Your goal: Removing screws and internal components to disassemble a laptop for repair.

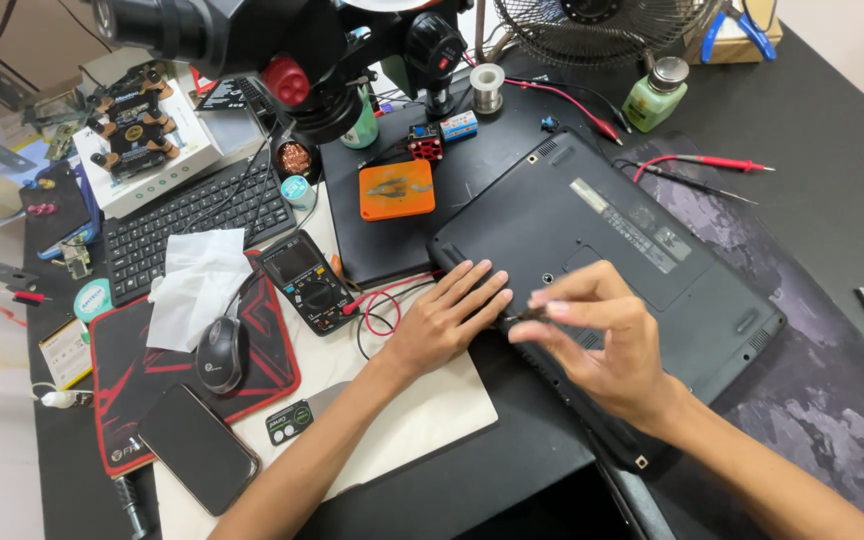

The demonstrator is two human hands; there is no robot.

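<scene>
- Right now I see the laptop point(612, 240) belly-up at centre, bottom cover on.
- Left hand point(447, 315) lies flat, fingers spread, on its 8 o'clock edge.
- Right hand point(602, 345) pinches a thin dark tool point(524, 316), prob. a screwdriver, at that edge.
- Opening looks barely begun imo.

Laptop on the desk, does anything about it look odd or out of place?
The laptop lies upside down and askew, its near corner overhanging the desk edge. The left hand presses it flat; the right hand pinches a small tool at its edge.
</scene>
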